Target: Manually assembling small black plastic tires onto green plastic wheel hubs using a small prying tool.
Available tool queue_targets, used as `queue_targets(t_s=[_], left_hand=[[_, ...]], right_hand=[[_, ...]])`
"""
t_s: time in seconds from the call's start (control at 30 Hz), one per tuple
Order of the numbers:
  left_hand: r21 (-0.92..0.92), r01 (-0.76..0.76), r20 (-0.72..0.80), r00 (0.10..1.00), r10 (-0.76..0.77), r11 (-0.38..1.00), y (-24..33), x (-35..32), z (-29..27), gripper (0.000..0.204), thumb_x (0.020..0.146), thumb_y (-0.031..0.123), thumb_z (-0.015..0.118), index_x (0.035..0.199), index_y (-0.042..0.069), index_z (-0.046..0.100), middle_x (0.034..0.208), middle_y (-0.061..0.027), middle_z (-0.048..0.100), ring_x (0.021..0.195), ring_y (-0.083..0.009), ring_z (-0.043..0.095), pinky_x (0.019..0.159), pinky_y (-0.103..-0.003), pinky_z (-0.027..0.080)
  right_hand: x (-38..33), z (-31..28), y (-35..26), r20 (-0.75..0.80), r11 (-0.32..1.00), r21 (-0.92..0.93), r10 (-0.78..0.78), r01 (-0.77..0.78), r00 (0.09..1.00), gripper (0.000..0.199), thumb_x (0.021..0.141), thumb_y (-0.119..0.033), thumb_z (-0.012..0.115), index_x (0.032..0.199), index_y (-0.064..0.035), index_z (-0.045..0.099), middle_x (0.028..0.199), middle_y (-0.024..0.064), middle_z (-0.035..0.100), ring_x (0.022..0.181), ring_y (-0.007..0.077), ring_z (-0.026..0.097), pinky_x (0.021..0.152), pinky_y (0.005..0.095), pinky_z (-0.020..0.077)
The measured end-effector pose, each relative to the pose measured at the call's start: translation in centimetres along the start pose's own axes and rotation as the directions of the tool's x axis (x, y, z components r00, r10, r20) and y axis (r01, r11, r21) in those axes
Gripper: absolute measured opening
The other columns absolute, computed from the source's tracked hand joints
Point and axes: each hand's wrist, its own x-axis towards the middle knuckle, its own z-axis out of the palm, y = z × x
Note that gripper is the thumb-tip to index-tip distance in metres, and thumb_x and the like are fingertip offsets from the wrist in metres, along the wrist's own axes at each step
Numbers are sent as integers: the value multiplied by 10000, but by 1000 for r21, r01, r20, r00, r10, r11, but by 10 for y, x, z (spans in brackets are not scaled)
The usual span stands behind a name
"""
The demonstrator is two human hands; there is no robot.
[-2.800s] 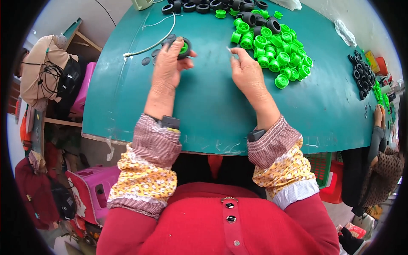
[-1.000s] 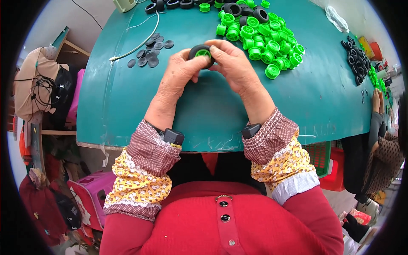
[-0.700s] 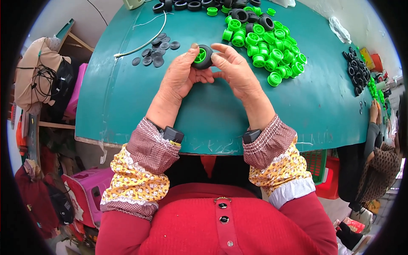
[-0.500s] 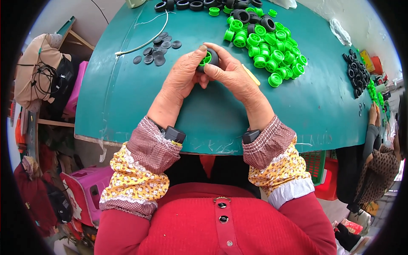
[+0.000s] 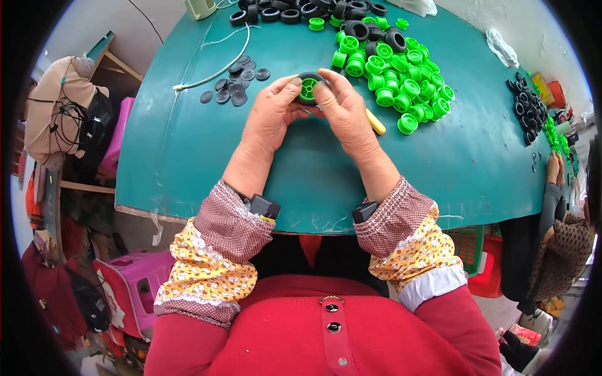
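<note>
Between both hands, above the green table, is a toy wheel (image 5: 308, 88): a green spoked rim sitting inside a black tyre. My left hand (image 5: 274, 109) grips its left side, thumb against the tyre's edge. The right side is held by my right hand (image 5: 342, 109), its thumb pressing on the rim and tyre. The wheel's spoked face is turned up towards me; its underside is hidden by the fingers. A yellow-handled tool (image 5: 375, 122) lies on the table beside my right hand, partly covered by it. Several flat black discs (image 5: 238, 86) are scattered left of the wheel.
Loose green rims (image 5: 401, 78) are heaped to the right, with black tyres (image 5: 301, 12) along the back. A pale cord (image 5: 232, 56) curves across the left of the table (image 5: 188, 144). At the far right, another person's hands (image 5: 555, 168) are by more rims and tyres.
The wheel has turned so its spoked face shows more fully. My right thumb has shifted onto the rim's upper right, and more of the yellow handle shows.
</note>
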Motion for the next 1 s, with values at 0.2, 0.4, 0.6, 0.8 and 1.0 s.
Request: queue_targets(t_s=[0.2, 0.4, 0.6, 0.8, 1.0], left_hand=[[293, -106, -8, 994, 113, 950, -2, -1, 13, 313, 842, 197, 543, 1087, 5, 507, 835, -36, 586, 718, -107, 588, 593, -196, 461], [409, -58, 51, 998, 41, 911, 5, -4, 16, 370, 778, 156, 628, 1087, 2, 494, 784, -28, 563, 608, -83, 537, 542, -192, 445], [586, -153, 53, 987, 152, 795, -3, -4, 20, 365, 770, 157, 637, 1081, 21, 501, 771, -16, 555, 568, -57, 501, 511, -191, 435], [659, -172, 105, 985, 136, 733, 3, -1, 7, 437, 747, 126, 649, 1136, 16, 480, 795, -13, 566, 593, -47, 500, 511, -183, 429], [497, -41, 51, 999, 18, 867, 7, -2, 13, 462, 765, 186, 635, 1131, -43, 473, 838, -84, 605, 688, -100, 580, 591, -186, 446]], right_hand=[[1, -10, -4, 0, 982, 14, 191, -191, 982, 287, 848, -263, 536, 1008, -28, 574, 859, 22, 572, 720, 70, 518, 567, 199, 424], [2, -13, -3, 78, 970, 71, 225, -231, 971, 309, 854, -344, 514, 934, -56, 592, 807, 7, 555, 734, 80, 501, 600, 230, 416], [2, -14, 5, -8, 975, 24, 221, -221, 975, 320, 861, -353, 495, 894, -50, 593, 803, 2, 553, 725, 79, 497, 581, 225, 413], [3, -13, -8, 24, 966, -57, 255, -253, 967, 310, 848, -341, 517, 920, -50, 595, 787, -3, 564, 669, 67, 495, 539, 206, 408], [4, -16, -4, -32, 968, 166, 196, -188, 980, 274, 837, -280, 552, 925, -20, 556, 789, 24, 580, 669, 80, 523, 547, 203, 426]])
